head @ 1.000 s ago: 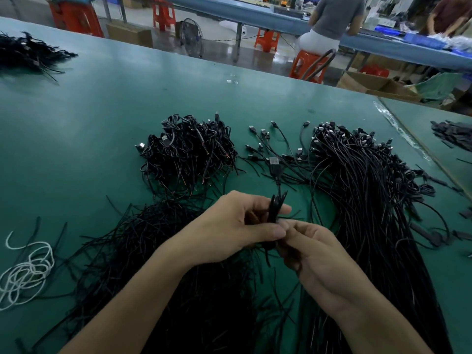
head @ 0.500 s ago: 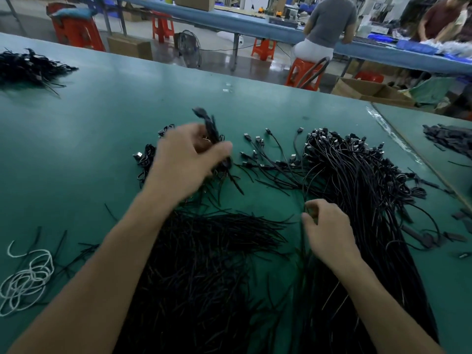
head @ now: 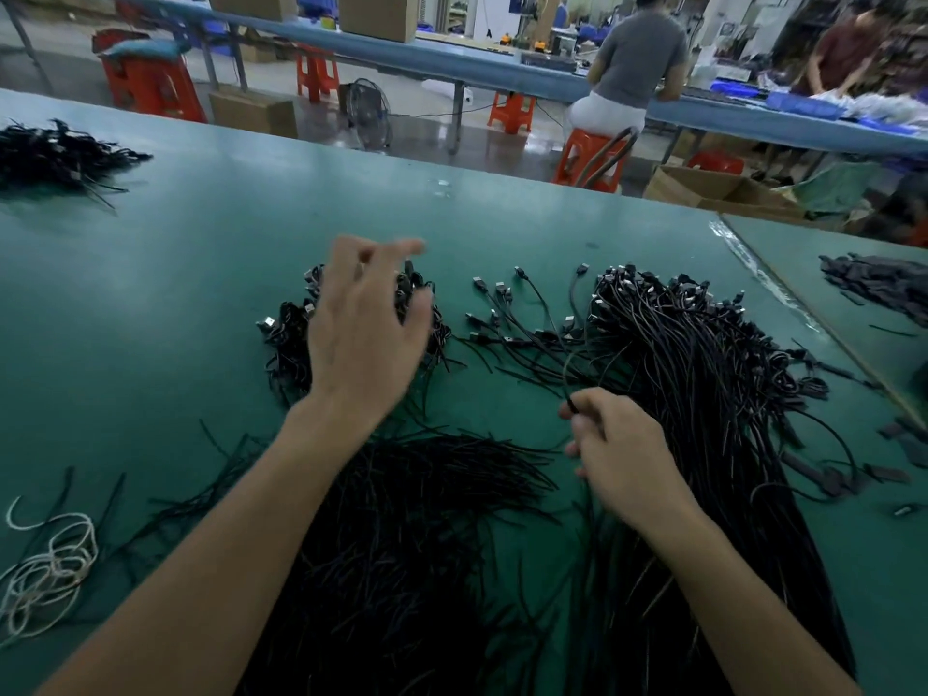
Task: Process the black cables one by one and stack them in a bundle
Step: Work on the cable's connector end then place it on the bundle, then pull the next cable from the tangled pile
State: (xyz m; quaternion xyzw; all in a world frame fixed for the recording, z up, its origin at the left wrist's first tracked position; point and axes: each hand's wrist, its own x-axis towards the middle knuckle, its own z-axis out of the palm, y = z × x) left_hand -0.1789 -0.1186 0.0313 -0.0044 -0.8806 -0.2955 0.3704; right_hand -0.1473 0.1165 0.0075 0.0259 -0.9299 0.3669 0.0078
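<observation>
1. Left hand (head: 366,344): fingers spread and blurred, holding nothing, over the coiled bundle (head: 288,339) directly beneath them.
2. Right hand (head: 622,459): fingers pinch one black cable (head: 566,381), which arcs upward from them.
3. Just right of those fingers lies the loose cable heap (head: 703,354) on the green bench (head: 150,293).

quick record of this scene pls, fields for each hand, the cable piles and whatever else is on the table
left hand: open, fingers spread over the bundle pile; blurred, contact unclear
right hand: pinches one black cable at the edge of the loose cables
loose cables: long heap on the right, plugs at the far end
short black strips: heap between the forearms
white cord: tangled, near the left edge
table: green
</observation>
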